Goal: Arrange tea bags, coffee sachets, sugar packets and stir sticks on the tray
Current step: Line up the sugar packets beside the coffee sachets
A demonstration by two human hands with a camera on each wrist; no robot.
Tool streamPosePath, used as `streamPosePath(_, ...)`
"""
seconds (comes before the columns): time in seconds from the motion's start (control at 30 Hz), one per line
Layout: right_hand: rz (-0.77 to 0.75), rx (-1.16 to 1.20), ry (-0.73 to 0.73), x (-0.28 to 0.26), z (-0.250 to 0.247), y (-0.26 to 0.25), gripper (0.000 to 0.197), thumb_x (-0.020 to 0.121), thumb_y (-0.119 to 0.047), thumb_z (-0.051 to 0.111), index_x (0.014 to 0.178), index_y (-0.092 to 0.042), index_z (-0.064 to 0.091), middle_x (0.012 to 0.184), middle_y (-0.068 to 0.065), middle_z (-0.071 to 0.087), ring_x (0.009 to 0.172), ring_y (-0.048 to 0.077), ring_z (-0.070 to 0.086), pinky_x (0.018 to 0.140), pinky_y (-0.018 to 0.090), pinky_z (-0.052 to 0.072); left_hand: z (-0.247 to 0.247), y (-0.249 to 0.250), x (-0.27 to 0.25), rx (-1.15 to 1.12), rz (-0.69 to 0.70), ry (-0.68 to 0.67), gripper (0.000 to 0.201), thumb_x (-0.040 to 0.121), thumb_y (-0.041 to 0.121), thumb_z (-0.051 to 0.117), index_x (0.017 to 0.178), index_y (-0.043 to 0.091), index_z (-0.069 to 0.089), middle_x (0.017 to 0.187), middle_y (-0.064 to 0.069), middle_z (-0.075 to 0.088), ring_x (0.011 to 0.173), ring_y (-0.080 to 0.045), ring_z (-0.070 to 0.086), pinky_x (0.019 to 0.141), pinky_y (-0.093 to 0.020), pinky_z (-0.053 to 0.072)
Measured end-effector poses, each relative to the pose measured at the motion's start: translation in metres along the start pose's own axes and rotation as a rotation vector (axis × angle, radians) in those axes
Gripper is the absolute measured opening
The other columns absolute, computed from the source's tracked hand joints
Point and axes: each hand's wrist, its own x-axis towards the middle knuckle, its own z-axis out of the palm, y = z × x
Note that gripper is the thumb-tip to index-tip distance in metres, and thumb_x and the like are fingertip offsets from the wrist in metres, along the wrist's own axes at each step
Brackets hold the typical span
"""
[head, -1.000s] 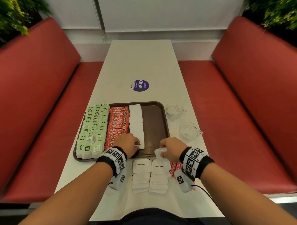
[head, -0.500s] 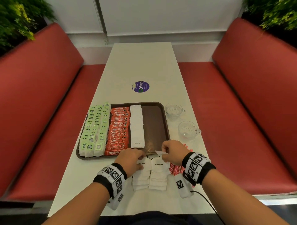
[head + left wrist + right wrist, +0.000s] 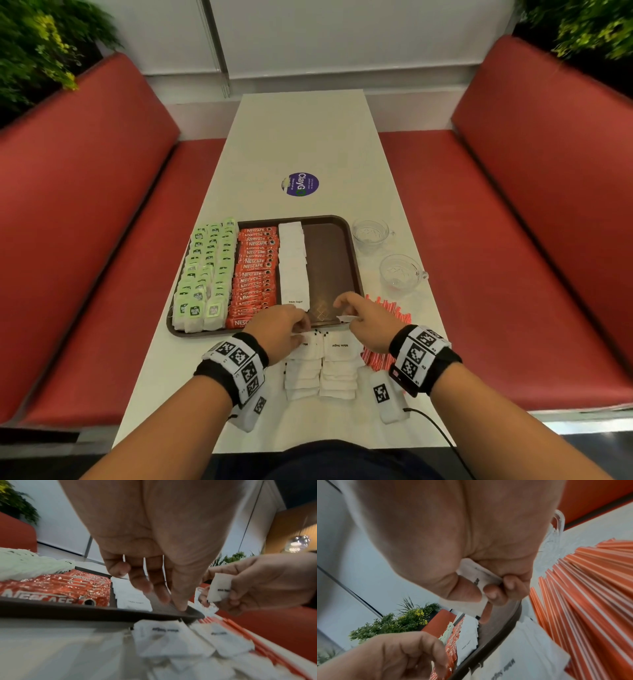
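The brown tray (image 3: 330, 263) carries green tea bags (image 3: 205, 274) on its left. Beside them lie red coffee sachets (image 3: 255, 270) and one column of white sugar packets (image 3: 293, 267); its right part is bare. Loose sugar packets (image 3: 322, 370) lie stacked on the table before the tray, with red stir sticks (image 3: 387, 311) to their right. My right hand (image 3: 349, 315) pinches one sugar packet (image 3: 479, 574) above the tray's front right corner. My left hand (image 3: 154, 588) hangs over the tray's front rim (image 3: 85, 611), fingers pointing down, with nothing in it.
Two empty glass cups (image 3: 371, 234) (image 3: 402, 274) stand on the white table (image 3: 308, 137) right of the tray. A round purple sticker (image 3: 300, 184) lies beyond the tray. Red benches (image 3: 85, 240) flank the table on both sides.
My left hand has drawn back from the sugar column on the tray to the tray's front rim. My right hand still holds its packet and has shifted slightly forward over the tray corner.
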Motion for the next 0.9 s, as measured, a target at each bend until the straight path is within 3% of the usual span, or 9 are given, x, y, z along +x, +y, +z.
streamPosePath(0.07,0.012,0.01,0.003,0.003,0.002,0.001,0.04,0.095,-0.001,0.045,0.128,-0.024,0.051,0.09,-0.02,0.044,0.075,-0.004,0.043,0.061,0.011,0.033,0.005,0.0,0.0,0.079,-0.014,-0.071,0.032,0.088,0.032,0.069,0.119,0.029,0.063,0.116,0.011,0.064,0.105,-0.012,0.061,0.093,-0.032,0.051)
streamPosePath(0.13,0.02,0.014,0.0,0.004,0.004,0.001,0.038,0.094,-0.004,0.05,0.126,-0.025,0.052,0.089,-0.021,0.043,0.075,-0.005,0.043,0.063,0.012,0.035,0.012,0.002,0.0,0.167,-0.019,-0.07,0.04,0.086,0.038,0.07,0.124,0.03,0.06,0.121,0.008,0.063,0.109,-0.015,0.06,0.095,-0.034,0.05)
streamPosePath(0.27,0.025,-0.008,-0.004,0.002,0.006,0.001,0.036,0.092,-0.008,0.056,0.124,-0.024,0.057,0.123,-0.008,0.055,0.115,0.011,0.052,0.09,0.023,0.043,0.022,0.002,0.003,0.204,-0.024,-0.021,0.046,0.085,0.04,0.072,0.127,0.028,0.057,0.118,0.005,0.061,0.109,-0.018,0.056,0.095,-0.036,0.048)
streamPosePath(0.33,0.021,-0.017,-0.007,0.002,0.007,0.0,0.034,0.091,-0.011,0.058,0.123,-0.023,0.059,0.13,-0.005,0.055,0.119,0.012,0.051,0.095,0.025,0.043,0.023,0.002,0.004,0.193,-0.02,-0.037,0.043,0.086,0.039,0.071,0.126,0.027,0.057,0.114,0.005,0.061,0.106,-0.018,0.056,0.094,-0.035,0.047)
streamPosePath(0.5,-0.006,-0.076,0.007,0.005,0.01,0.001,0.032,0.088,-0.026,0.071,0.119,-0.024,0.062,0.125,-0.009,0.059,0.116,0.01,0.054,0.094,0.024,0.042,0.014,0.0,0.003,0.159,0.048,-0.021,0.031,0.091,0.04,0.061,0.119,0.026,0.062,0.111,0.002,0.06,0.103,-0.019,0.056,0.089,-0.034,0.047)
streamPosePath(0.63,-0.041,-0.079,0.003,0.007,0.011,-0.003,0.038,0.078,-0.041,0.081,0.112,-0.032,0.066,0.117,-0.01,0.061,0.109,0.01,0.057,0.095,0.03,0.047,-0.006,0.004,0.003,-0.132,0.101,0.134,0.013,0.084,0.04,0.071,0.09,0.029,0.065,0.083,0.013,0.063,0.076,-0.005,0.058,0.073,-0.029,0.051)
streamPosePath(0.73,-0.085,-0.085,0.041,0.011,0.008,-0.01,0.036,0.079,-0.048,0.078,0.109,-0.03,0.071,0.109,-0.007,0.06,0.098,0.011,0.058,0.087,0.031,0.048,-0.017,0.007,0.001,-0.303,0.124,0.185,0.016,0.082,0.041,0.076,0.088,0.032,0.064,0.073,0.015,0.063,0.065,-0.002,0.056,0.061,-0.019,0.045)
streamPosePath(0.8,-0.144,-0.086,0.078,0.014,0.005,-0.016,0.022,0.084,-0.047,0.075,0.092,-0.027,0.074,0.101,-0.004,0.06,0.086,0.009,0.057,0.079,0.031,0.049,-0.022,0.008,0.0,-0.404,0.13,0.191,0.016,0.082,0.039,0.077,0.086,0.032,0.064,0.075,0.014,0.067,0.066,-0.003,0.059,0.061,-0.019,0.047)
streamPosePath(0.9,-0.183,-0.067,0.117,0.016,0.0,-0.022,0.014,0.088,-0.037,0.073,0.079,-0.031,0.066,0.1,-0.002,0.059,0.085,0.011,0.057,0.079,0.03,0.048,-0.024,0.002,-0.001,-0.444,0.079,0.214,0.013,0.083,0.039,0.076,0.086,0.032,0.066,0.077,0.013,0.069,0.07,-0.005,0.063,0.066,-0.027,0.054)
